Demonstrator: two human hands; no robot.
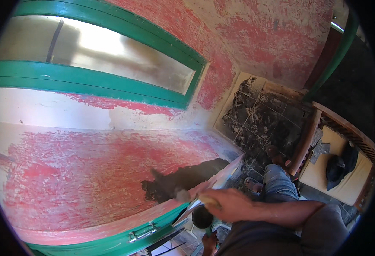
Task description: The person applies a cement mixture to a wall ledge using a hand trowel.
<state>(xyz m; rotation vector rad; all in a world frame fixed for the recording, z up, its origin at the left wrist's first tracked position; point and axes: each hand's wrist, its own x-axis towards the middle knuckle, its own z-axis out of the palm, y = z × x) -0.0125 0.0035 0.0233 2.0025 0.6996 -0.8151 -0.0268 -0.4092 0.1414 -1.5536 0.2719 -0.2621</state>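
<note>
Right hand: we see it [230, 205] curled around a pale-handled tool with blurred grey head [182, 196] – tightly, perhaps for steady pressure.
Left hand: it [210, 241] seems closed on a dark round container with green handle [202, 216], near the tool – for easy reach, we suppose.
Scraped red-and-white wall [80, 175]: beside the tool, one ragged dark patch [187, 179], seemingly wet.

We take this for a room in a home, walls mid-work: worn red paint [76, 175] over paler wall, one dark patch [196, 175] spread across it. Green window frame [85, 81]; dark tiled floor [287, 121], smeared whitish; and (our homeliest sign) a wood-framed seat with a cream cushion [313, 180].
</note>
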